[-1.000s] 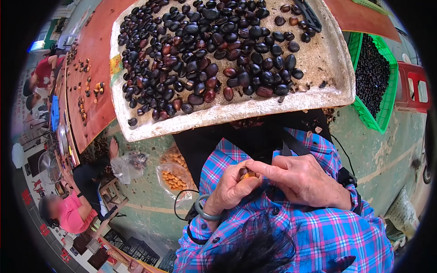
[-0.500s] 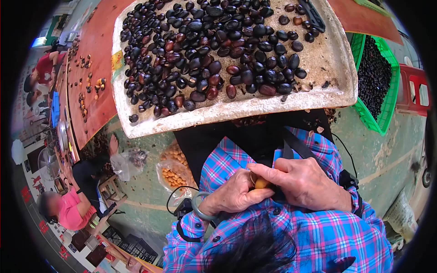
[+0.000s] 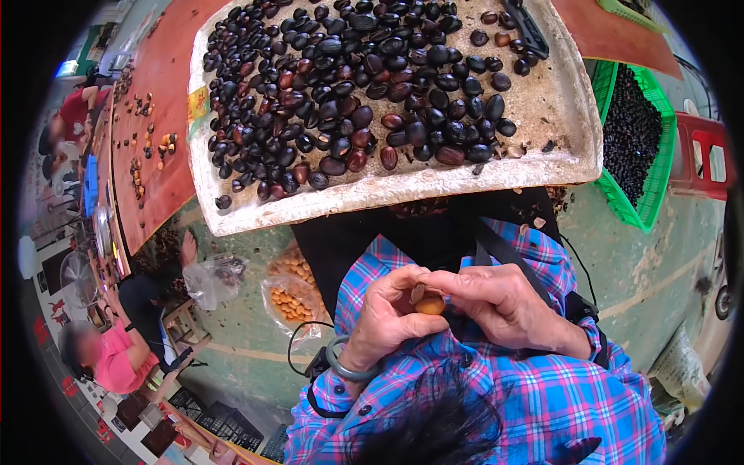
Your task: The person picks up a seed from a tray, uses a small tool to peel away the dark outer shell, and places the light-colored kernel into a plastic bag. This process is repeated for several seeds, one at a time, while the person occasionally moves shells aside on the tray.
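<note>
My left hand (image 3: 391, 310) is closed around a yellow-orange nut kernel (image 3: 430, 305), held between thumb and fingers in front of my chest. A thin brownish piece of shell (image 3: 418, 293) stands up at the kernel's edge. My right hand (image 3: 508, 304) meets the left from the other side, its fingers pinched at that piece; its thumb tip is partly hidden. Beyond both hands, a pale, stained tray (image 3: 387, 190) carries a spread of dark brown and black nuts (image 3: 333, 105), some reddish.
A black-handled tool (image 3: 527, 29) lies in the tray's far right corner. To the right are a green basket (image 3: 659, 186) of dark nuts and a red stool (image 3: 686, 167). Plastic bags of orange kernels (image 3: 291, 302) rest on the floor. Another person in pink (image 3: 124, 356) sits at left.
My hands have shifted slightly left and up. The left fingers have tilted, so more of the kernel and the shell piece beside it now show.
</note>
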The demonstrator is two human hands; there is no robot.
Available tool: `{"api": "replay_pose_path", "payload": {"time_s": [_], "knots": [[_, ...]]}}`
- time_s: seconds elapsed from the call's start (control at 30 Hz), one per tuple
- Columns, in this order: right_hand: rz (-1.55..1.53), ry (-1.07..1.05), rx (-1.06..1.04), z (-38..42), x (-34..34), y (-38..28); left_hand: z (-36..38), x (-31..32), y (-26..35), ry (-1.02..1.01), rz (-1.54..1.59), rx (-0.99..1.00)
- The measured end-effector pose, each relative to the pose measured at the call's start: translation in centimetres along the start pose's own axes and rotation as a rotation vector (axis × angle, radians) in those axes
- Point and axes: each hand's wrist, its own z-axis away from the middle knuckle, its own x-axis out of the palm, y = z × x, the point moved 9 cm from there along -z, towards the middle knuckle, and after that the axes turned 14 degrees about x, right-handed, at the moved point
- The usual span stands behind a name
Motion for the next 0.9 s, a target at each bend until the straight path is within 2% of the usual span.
{"api": "replay_pose_path", "payload": {"time_s": [0.1,0.2,0.33,0.47,0.63,0.7,0.77,0.83,0.9], "knots": [[-0.09,-0.005,0.012,0.0,0.0,0.0,-0.2,0.3,0.1,-0.033,-0.02,-0.023],[-0.113,-0.007,0.025,0.0,0.1,0.0,-0.2,0.5,0.0,0.002,0.011,-0.104],[-0.161,0.018,0.089,-0.1,-0.4,0.0,0.1,0.4,0.1,0.033,0.017,-0.109],[-0.136,0.007,0.108,-0.1,-0.6,0.6,0.2,0.4,1.0,0.051,0.012,-0.006],[-0.425,0.004,0.219,0.1,-0.9,2.3,0.8,0.1,0.9,0.092,0.113,0.069],[-0.437,0.005,0.197,0.1,-1.0,2.1,0.8,0.1,1.5,0.082,0.133,0.176],[-0.449,0.006,0.174,0.1,-1.2,1.9,0.7,-0.1,1.9,0.073,0.116,0.189],[-0.652,0.089,0.194,0.4,-2.6,2.3,0.9,-0.3,2.1,0.062,0.104,0.201],[-0.435,0.171,0.195,0.4,-3.3,2.2,1.4,-1.7,2.0,0.139,0.178,0.211]]}}
